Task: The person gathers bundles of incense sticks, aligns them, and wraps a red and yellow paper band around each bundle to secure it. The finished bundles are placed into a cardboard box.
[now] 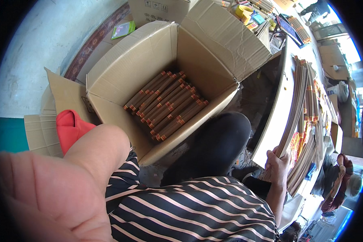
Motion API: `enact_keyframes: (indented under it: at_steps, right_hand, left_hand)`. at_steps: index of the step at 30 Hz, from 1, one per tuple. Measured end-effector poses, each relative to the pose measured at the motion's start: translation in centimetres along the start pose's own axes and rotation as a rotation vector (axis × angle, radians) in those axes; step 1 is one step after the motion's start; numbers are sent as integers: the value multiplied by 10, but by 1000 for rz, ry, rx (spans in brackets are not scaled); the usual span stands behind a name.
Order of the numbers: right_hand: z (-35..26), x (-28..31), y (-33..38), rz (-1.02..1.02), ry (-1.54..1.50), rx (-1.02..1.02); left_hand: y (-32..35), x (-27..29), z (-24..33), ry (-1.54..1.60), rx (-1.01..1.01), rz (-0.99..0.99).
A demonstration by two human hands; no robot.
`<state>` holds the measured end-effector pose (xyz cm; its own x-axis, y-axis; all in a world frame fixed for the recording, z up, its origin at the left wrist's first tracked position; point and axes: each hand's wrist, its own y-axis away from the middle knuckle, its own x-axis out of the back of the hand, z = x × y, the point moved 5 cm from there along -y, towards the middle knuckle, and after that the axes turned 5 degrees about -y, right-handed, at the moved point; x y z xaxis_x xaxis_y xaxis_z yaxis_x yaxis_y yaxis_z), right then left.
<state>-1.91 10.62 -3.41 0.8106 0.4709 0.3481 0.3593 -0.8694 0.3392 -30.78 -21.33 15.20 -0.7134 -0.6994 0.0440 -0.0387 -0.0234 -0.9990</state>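
My left hand [48, 197] is raised close to the camera at the lower left, its palm large and blurred. Its fingers fall outside the picture or into the dark rim. At the right, the fingers of my right hand [277, 163] are closed around the near end of a bundle of long thin brown sticks [295, 105] at the table's edge. Between my knees and the wall stands an open cardboard box [129, 56]. Inside it lie several rows of brown stick bundles [165, 107] with red and gold bands.
More long sticks and red-yellow wrappers [297, 141] cover the white table [275, 117]. Cardboard flaps [226, 36] stick out from the box. Red cloth [71, 127] hangs at its left. Another person [338, 183] is at the far right. A green packet [123, 30] lies by the wall.
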Motion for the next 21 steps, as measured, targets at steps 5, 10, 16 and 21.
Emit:
enact_keyframes:
  at_steps: [5, 10, 16, 21]
  right_hand:
    - [1, 14, 13, 59, 13, 1]
    - [3, 27, 24, 34, -70, 30]
    - [19, 57, 40, 57, -165, 56]
    - [25, 82, 55, 127, -175, 55]
  left_hand:
    - [-13, -22, 10, 7, 11, -31]
    - [-26, -55, 20, 85, 3, -48]
    - [-42, -97, 32, 205, -6, -34]
    - [-57, -147, 34, 290, 97, 56]
